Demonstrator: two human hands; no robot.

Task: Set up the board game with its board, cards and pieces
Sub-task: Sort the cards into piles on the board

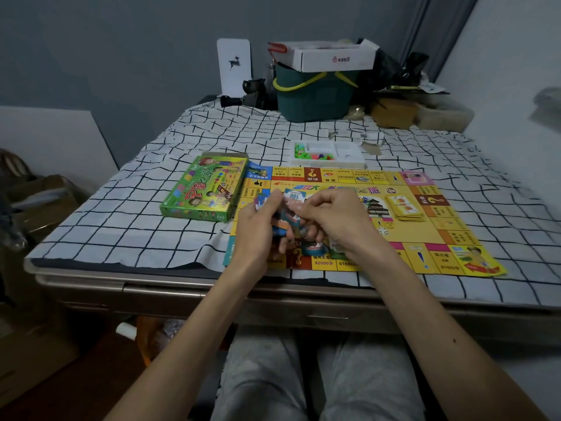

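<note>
Two hands meet above the yellow board on the tabletop. The left grip clasps a stack of cards; the right grip pinches its top card.

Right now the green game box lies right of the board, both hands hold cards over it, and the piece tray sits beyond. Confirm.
Wrong side: the head view shows the green game box left of the board. Otherwise right: left hand and right hand hold cards over it, piece tray beyond.

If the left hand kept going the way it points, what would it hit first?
Probably the white plastic tray of coloured pieces, past the yellow paper game board; depth is unclear.
</note>
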